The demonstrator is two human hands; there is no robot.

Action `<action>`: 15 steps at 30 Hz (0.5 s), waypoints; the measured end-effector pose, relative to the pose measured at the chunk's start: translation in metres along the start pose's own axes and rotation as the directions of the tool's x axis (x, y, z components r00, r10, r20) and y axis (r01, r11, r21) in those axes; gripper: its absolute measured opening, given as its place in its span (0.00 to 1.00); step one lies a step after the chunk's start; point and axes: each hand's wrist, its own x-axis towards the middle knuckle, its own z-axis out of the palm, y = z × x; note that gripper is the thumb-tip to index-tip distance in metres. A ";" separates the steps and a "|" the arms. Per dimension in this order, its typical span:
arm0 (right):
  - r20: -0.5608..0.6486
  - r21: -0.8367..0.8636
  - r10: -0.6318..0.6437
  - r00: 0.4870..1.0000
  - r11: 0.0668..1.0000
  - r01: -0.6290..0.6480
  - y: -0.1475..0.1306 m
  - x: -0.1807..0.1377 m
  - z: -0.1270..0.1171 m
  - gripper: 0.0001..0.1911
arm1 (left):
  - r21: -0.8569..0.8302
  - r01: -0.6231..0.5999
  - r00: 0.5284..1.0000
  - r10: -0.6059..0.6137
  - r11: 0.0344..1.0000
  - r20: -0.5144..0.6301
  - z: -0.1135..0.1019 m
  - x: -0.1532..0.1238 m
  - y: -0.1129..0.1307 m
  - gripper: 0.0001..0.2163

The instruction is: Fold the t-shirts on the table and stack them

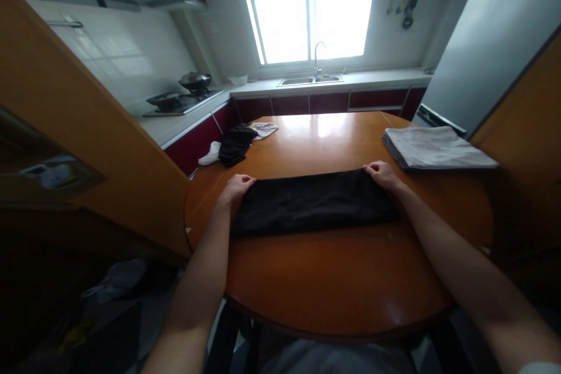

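Note:
A black cloth [313, 203], folded into a long strip, lies across the wooden table [337, 286] in front of me. My left hand [237, 187] pinches its far left corner. At the far right corner, the fingers of my right hand [382, 175] are closed on the same cloth. Its top edge runs fairly straight between the two hands, and its lower edge rests on the tabletop. Whether it is a garment or a plain piece of fabric, I cannot tell.
Folded grey cloths [438, 147] are stacked at the table's right. Crumpled black cloth [236, 143], a white cloth [210, 153] and a pale patterned cloth [264, 130] lie at the left edge. Beyond are a sink [299, 81], a stove [182, 106] with pans, and a fridge [491, 41].

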 end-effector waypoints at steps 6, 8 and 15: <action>-0.060 0.108 0.060 0.996 0.993 -0.054 -0.001 0.001 -0.003 0.22 | 0.047 -0.076 0.997 0.078 0.996 -0.026 0.003 0.010 -0.009 0.12; -0.115 0.166 0.095 0.989 0.983 -0.075 -0.001 0.001 -0.005 0.23 | 0.055 -0.098 0.994 0.100 0.994 -0.048 0.004 0.012 -0.011 0.12; -0.008 0.111 0.052 0.999 0.992 -0.051 0.003 -0.002 -0.005 0.18 | 0.023 -0.034 0.998 0.035 0.999 -0.058 0.005 0.004 -0.001 0.12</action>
